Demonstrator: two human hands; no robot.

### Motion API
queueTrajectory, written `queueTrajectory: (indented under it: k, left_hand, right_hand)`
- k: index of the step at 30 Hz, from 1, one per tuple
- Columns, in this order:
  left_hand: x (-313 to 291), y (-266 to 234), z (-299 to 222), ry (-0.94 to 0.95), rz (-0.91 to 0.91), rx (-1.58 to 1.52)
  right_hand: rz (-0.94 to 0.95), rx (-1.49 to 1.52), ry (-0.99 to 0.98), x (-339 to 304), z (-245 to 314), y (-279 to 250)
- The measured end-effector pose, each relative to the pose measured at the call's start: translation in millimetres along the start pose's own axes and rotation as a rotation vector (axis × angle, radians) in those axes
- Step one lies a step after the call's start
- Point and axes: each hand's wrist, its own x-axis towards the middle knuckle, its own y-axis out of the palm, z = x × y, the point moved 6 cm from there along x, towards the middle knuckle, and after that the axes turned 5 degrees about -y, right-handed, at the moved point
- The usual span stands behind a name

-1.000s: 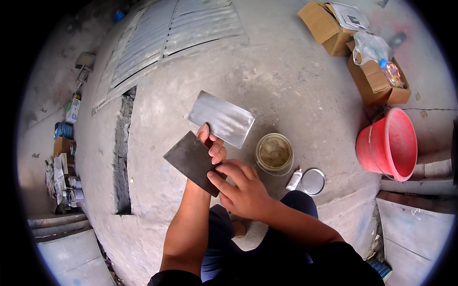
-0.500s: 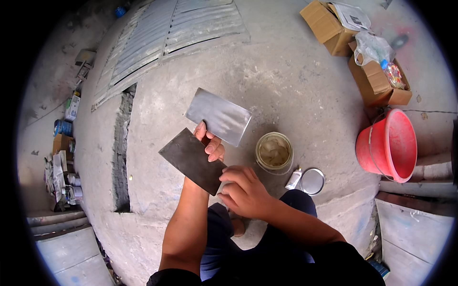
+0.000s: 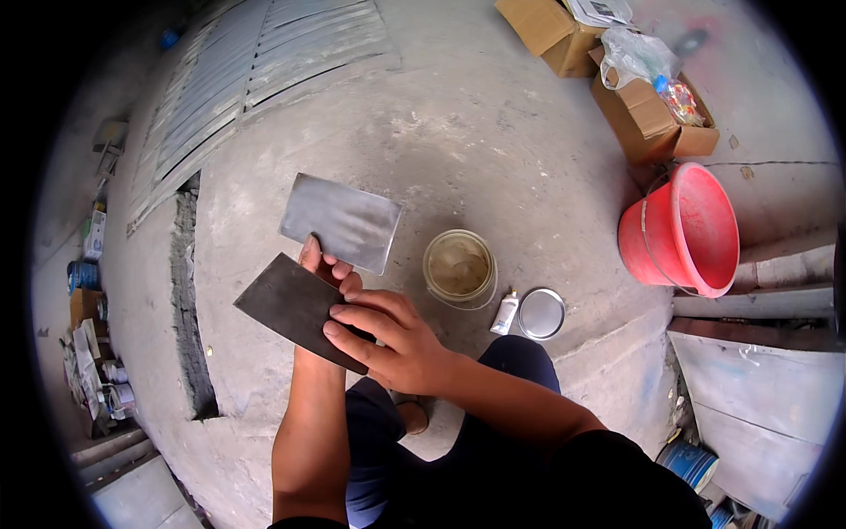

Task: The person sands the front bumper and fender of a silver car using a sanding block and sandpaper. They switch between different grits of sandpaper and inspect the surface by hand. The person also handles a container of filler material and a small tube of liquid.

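Observation:
Two thin rectangular metal putty spreaders are in my hands. My left hand [image 3: 328,263] pinches the lower edge of the light silver putty spreader [image 3: 339,220], thumb on its face. The dark grey putty spreader [image 3: 295,304] lies slantwise above my left palm and wrist, hiding part of them. Over that one's right end my right hand [image 3: 397,339] is closed, fingers spread across its face, thumb out of sight. Just right of the hands a round open tin [image 3: 460,267] holds beige paste. Beside it on the floor lie a small white tube [image 3: 505,312] and a round metal lid [image 3: 541,315].
A red bucket [image 3: 683,231] stands at the right, below cardboard boxes [image 3: 643,115] with a plastic bag. A long slot [image 3: 189,309] cuts the concrete floor at the left. Metal grating [image 3: 291,57] lies farther off. Cans and clutter [image 3: 92,353] line the left wall.
My right hand has moved from the dark spreader's corner farther onto its face. The whole view has shifted, so floor objects appear farther left.

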Motion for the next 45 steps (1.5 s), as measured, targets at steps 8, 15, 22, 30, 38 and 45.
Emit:
queueTrajectory:
  k: [8, 15, 22, 30, 38, 45]
  left_hand:
    - [-16, -17, -54, 0.471, -0.306, 0.354]
    - [-17, -8, -53, 0.446, -0.364, 0.423]
    - [-27, -5, -52, 0.343, -0.413, 0.548]
    - [-33, -9, -54, 0.363, -0.409, 0.532]
    - [-35, -24, -56, 0.342, -0.315, 0.588]
    - [-36, -18, -54, 0.331, -0.303, 0.652]
  right_hand:
    - [-0.406, 0.509, 1.163, -99, -95, -91]
    - [0.421, -0.199, 0.914, -182, -176, -66]
    - [0.938, -0.421, 0.668, -213, -209, 27]
    - [1.172, -0.432, 0.567, -233, -221, 59]
    - [1.351, -0.346, 0.332, -242, -228, 69]
    - [1.488, -0.397, 0.182, -247, -225, 73]
